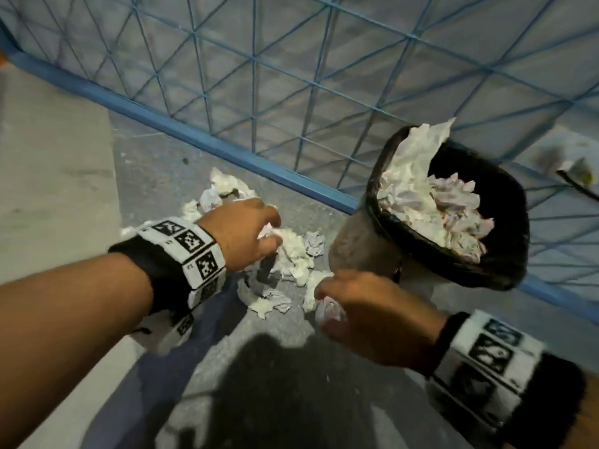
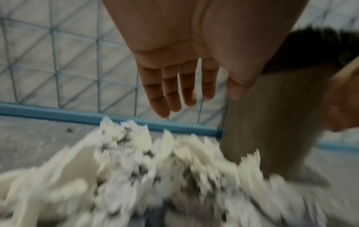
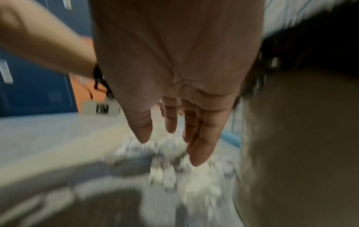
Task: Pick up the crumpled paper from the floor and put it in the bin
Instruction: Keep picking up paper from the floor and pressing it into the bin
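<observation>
I see my right hand (image 1: 372, 315) nearest to me, palm down, low over the floor (image 1: 64, 176). In the right wrist view its fingers (image 3: 202, 147) are stretched out and a little spread, and they hold nothing. Just under and in front of these fingertips lies one crumpled ball (image 1: 330, 311) of paper; in the head view the hand seems to touch it, but the picture is blurred there and I cannot tell if it really does. A little farther and to the left of it is my left hand (image 1: 243, 234), also palm down. The left wrist view shows its fingers (image 2: 170, 90) straight and apart, with nothing between them. The pile of crumpled paper (image 1: 291, 254) is spread on the floor directly below this hand and between both hands, and some pieces continue beyond the left fingertips. To the right of the pile, just past my right hand, stands the bin (image 1: 359, 244) with a black bag (image 1: 505, 254) folded over its rim; it is already filled with crumpled paper up to the rim. Behind the bin and the pile runs a blue wire fence (image 1: 291, 76) with its blue bottom rail on the floor.
</observation>
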The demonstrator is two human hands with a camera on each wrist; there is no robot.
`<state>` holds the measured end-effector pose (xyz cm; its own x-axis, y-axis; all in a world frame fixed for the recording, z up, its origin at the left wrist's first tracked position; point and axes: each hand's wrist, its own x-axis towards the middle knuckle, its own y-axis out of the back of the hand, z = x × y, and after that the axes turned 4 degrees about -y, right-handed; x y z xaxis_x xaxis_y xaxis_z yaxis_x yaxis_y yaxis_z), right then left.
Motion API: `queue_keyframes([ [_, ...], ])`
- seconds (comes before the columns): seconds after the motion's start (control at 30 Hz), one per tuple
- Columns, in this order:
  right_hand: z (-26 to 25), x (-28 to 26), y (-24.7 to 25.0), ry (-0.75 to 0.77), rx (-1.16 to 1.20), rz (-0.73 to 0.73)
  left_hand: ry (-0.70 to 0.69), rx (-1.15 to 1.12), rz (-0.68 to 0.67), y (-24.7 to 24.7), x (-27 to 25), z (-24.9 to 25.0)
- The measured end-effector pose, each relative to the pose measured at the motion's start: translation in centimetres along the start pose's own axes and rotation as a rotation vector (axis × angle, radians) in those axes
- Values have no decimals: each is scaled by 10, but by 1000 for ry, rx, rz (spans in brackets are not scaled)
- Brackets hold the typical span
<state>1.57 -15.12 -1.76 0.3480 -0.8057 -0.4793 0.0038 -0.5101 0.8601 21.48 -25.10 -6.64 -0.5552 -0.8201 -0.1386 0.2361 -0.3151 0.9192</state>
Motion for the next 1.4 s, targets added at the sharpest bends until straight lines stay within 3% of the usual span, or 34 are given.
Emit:
queue_keyframes([
  [0.07, 8, 15, -43, -78, 7, -72, -18, 63, -131, -39, -5, -2],
  [0.2, 27, 46, -88, -269, 76, -21, -90, 172, -345, -103, -11, 6],
  [0.3, 35, 66, -117, -266, 88, 38, -42, 219, -388, -132, -15, 10],
  [0.37, 37, 78, -135, -246, 25, 62, -33, 274, -331, -144, -18, 10],
  [0.47, 36, 92, -147, -273, -32, 82, -62, 325, -275, -152, -17, 8],
  [0.57, 36, 97, -150, -310, 99, 60, -89, 270, -266, -154, -12, 4],
  [0.73, 31, 91, -151, -274, 240, 1, -48, 222, -343, -151, -5, 5],
  [0.83, 29, 77, -137, -226, 235, -92, -50, 188, -493, -139, 0, 10],
  [0.9, 30, 57, -121, -137, 182, -124, -85, 169, -515, -119, 0, 12],
  [1.0, 26, 18, -84, 60, 121, -23, -144, 160, -321, -73, 1, 19],
  [1.13, 18, -40, 0, 224, 161, 58, -268, -11, 165, 5, 14, 50],
  [1.2, 27, -68, 42, 186, 245, 154, -357, -111, 356, 40, 22, 72],
  [1.27, 50, -85, 76, 172, 141, 467, -425, -140, 486, 69, 30, 98],
  [1.33, 83, -83, 95, 4, 20, 708, -437, -159, 517, 88, 42, 124],
  [1.4, 118, -66, 99, -212, -63, 732, -436, -160, 483, 92, 60, 147],
])
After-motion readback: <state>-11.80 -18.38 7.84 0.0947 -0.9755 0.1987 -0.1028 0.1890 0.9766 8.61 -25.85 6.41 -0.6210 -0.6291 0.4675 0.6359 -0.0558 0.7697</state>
